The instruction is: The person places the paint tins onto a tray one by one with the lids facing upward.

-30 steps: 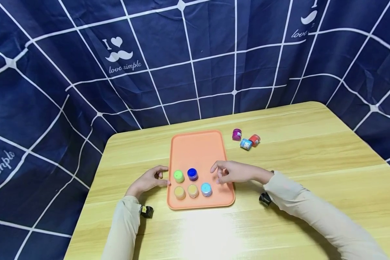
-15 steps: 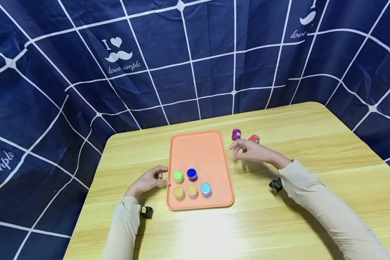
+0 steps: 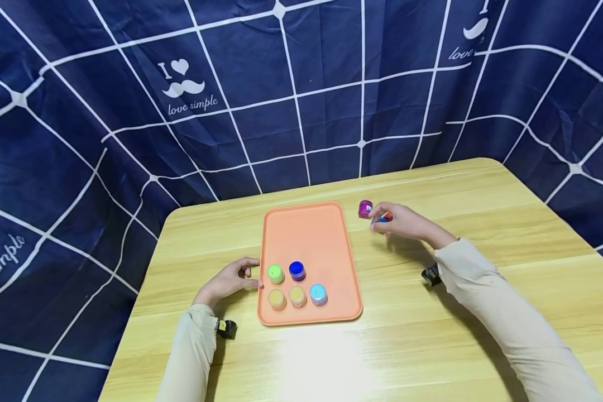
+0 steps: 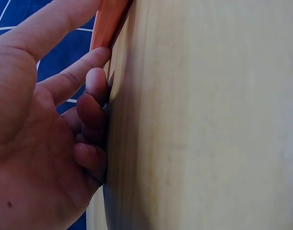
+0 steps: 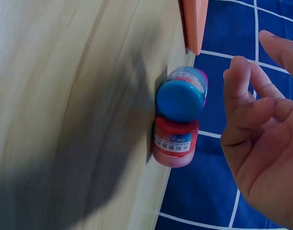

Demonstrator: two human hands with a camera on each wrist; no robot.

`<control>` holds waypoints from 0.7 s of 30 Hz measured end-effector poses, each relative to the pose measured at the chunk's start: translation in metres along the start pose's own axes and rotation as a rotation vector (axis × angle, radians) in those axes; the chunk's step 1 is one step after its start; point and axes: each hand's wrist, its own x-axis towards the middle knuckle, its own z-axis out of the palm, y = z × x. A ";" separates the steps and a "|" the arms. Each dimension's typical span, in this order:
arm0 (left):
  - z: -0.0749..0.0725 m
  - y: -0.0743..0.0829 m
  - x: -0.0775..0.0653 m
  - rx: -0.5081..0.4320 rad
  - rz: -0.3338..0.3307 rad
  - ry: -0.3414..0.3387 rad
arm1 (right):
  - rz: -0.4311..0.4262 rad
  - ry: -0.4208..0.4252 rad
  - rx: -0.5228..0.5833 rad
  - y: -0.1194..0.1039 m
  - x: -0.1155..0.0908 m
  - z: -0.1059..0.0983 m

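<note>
My left hand (image 3: 228, 282) rests at the left edge of the orange tray (image 3: 301, 229), thumb and index fingertip touching its rim, other fingers loosely bent. In the left wrist view, fingers (image 4: 72, 76) lie against the tray's side (image 4: 110, 24). My right hand (image 3: 407, 222) hovers over a blue-lidded paint jar (image 5: 180, 100) and a red paint jar (image 5: 174, 143), both lying on their sides. In the right wrist view a gap shows between the bent fingers and these jars. A purple paint jar (image 3: 365, 209) lies just left of the right hand's fingertips.
Several paint jars stand on the near half of the tray: a green one (image 3: 276, 273), a dark blue one (image 3: 297, 271), two yellowish ones, one being a jar (image 3: 277, 300) at the left, and a light blue one (image 3: 319, 294). A blue curtain (image 3: 261, 100) surrounds the wooden table (image 3: 432, 190).
My right hand has moved from above the tray, away and to the right, over the blue and red jars. The left hand stays at the tray's edge.
</note>
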 end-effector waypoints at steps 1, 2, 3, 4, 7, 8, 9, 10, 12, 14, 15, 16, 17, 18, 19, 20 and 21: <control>0.000 0.000 0.000 -0.001 -0.001 0.001 | 0.004 0.002 -0.004 0.002 0.001 -0.001; 0.000 0.000 0.000 -0.002 -0.001 0.001 | 0.010 0.005 -0.011 0.003 0.003 -0.001; 0.001 0.001 0.000 -0.003 -0.001 0.002 | 0.014 0.009 -0.019 0.004 0.004 -0.002; 0.001 0.003 -0.001 -0.006 -0.001 0.002 | 0.020 0.013 -0.025 0.005 0.006 -0.002; 0.001 0.013 -0.005 -0.021 -0.001 -0.003 | 0.023 0.019 -0.036 0.007 0.009 -0.004; 0.001 0.017 -0.007 -0.025 -0.002 -0.005 | 0.027 0.022 -0.037 0.008 0.010 -0.004; 0.001 0.021 -0.009 -0.027 -0.003 -0.008 | 0.029 0.021 -0.037 0.008 0.010 -0.004; 0.001 0.026 -0.012 -0.030 -0.003 -0.010 | 0.030 0.020 -0.037 0.008 0.011 -0.004; 0.001 0.031 -0.015 -0.029 0.007 -0.008 | 0.036 0.020 -0.040 0.009 0.012 -0.005; 0.002 0.029 -0.014 -0.025 0.005 -0.004 | 0.038 0.019 -0.048 0.010 0.014 -0.005; 0.001 0.030 -0.014 -0.024 0.007 -0.002 | 0.038 0.020 -0.054 0.011 0.014 -0.005; 0.001 0.026 -0.011 -0.021 0.006 -0.001 | 0.034 0.022 -0.053 0.011 0.015 -0.005; 0.001 0.021 -0.008 -0.018 0.005 0.001 | 0.031 0.024 -0.052 0.011 0.015 -0.005; 0.001 0.017 -0.006 -0.018 -0.001 0.003 | 0.030 0.026 -0.051 0.012 0.016 -0.005; 0.001 0.012 -0.003 -0.016 -0.005 0.003 | 0.028 0.028 -0.051 0.012 0.016 -0.005; 0.001 0.007 0.000 -0.011 -0.006 0.005 | 0.026 0.030 -0.047 0.012 0.017 -0.005; 0.001 0.007 0.000 -0.007 -0.007 0.005 | 0.025 0.031 -0.041 0.013 0.017 -0.006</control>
